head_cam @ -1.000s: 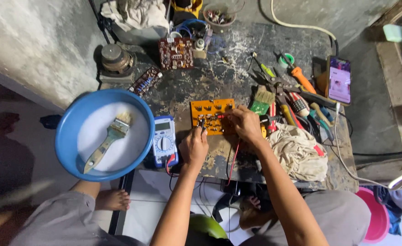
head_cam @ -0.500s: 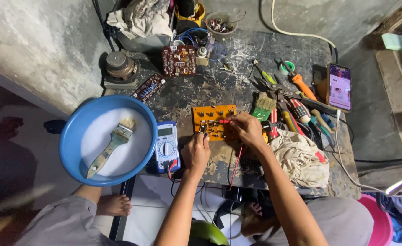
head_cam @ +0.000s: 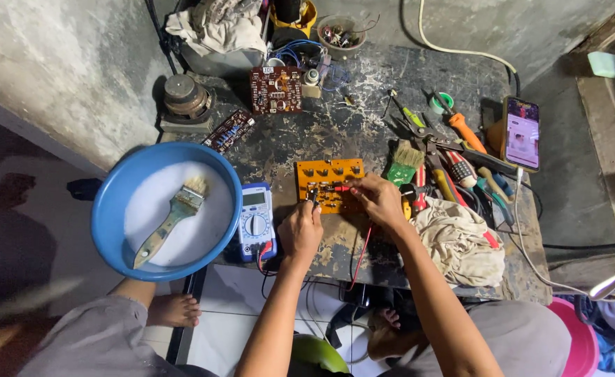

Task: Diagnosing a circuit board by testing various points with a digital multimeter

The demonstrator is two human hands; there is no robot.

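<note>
- Head view, only view I have: orange circuit board (head_cam: 330, 183) lies flat near the front edge of the table (head_cam: 363, 132), just right of the blue multimeter (head_cam: 255, 220).
- Progress, my read: probing is mid-way. Both probes are down on the board, the meter is out and wired, and nothing shows the board finished or put aside. How many points are left I can't tell.
- Left hand (head_cam: 300, 232): closed in a pinch around a dark probe (head_cam: 313, 196), tip on the board's lower left part. Fingers curled, not open.
- Right hand (head_cam: 376, 199): closed on the red probe (head_cam: 340, 188), which points left onto the board's middle. A red lead (head_cam: 360, 253) drops from under this hand over the table edge.
- Meter display is too small to read.
- Left of the meter: blue basin (head_cam: 164, 209) with a paintbrush (head_cam: 171, 220) lying in it, untouched.
- Right of the hands: crumpled rag (head_cam: 461, 241), a green-handled brush (head_cam: 405, 162), and a pile of screwdrivers and pliers (head_cam: 454, 157), all just beside the right wrist but not held.
- Far side of the table: brown circuit board (head_cam: 276, 89) and a phone (head_cam: 522, 132) at the right, well apart from the hands.
</note>
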